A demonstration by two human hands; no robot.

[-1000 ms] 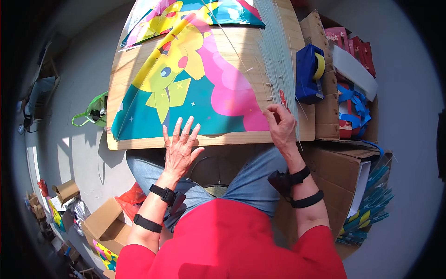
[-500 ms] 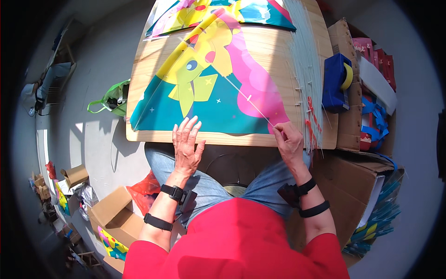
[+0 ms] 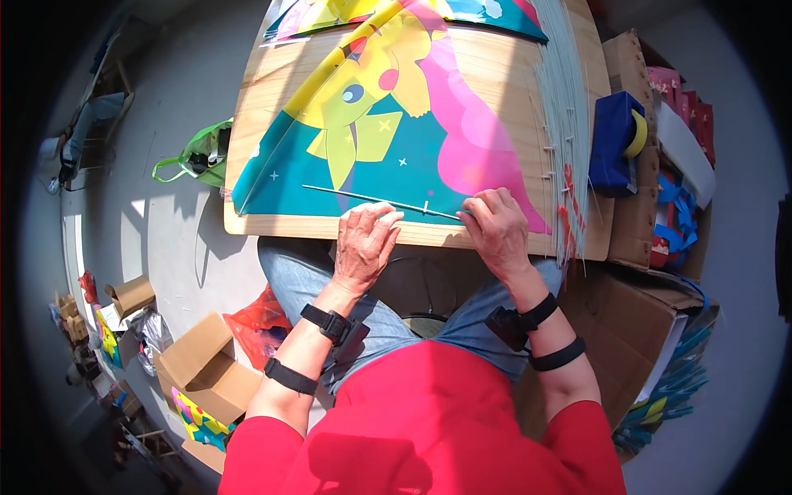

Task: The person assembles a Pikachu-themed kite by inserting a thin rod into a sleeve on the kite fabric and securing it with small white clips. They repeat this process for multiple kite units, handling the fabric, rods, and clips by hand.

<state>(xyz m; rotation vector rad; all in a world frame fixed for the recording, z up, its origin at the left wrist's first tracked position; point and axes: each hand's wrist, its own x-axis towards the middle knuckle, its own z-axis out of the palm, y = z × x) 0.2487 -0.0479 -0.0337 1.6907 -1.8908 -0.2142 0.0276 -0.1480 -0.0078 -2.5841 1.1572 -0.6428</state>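
A triangular printed plastic kite sheet (image 3: pixel 396 165) in teal, yellow and pink lies flat on a wooden board (image 3: pixel 487 58). Across its near part stretches a thin rod (image 3: pixel 346 194) with a small pale clip on it, tilted slightly down to the right. The rod's right end is pinched between the thumb and fingers of my right hand (image 3: pixel 499 231). My left hand (image 3: pixel 363 247) is closed, fingers bent, at the sheet's near edge just below the middle of the rod. What its fingertips hold, if anything, is hidden.
Many thin pale rods (image 3: pixel 561 107) lie along the board's right side, some red-tipped. Beyond them are a blue tape dispenser (image 3: pixel 616 144) and a cardboard box (image 3: pixel 624 82). More printed sheets (image 3: pixel 495 18) lie at the far edge. A green bag (image 3: pixel 206 157) stands left.
My right hand has moved left and up with the rod, which has swung from steep to nearly level. My left hand has moved right toward the rod, its spread fingers now bent together.
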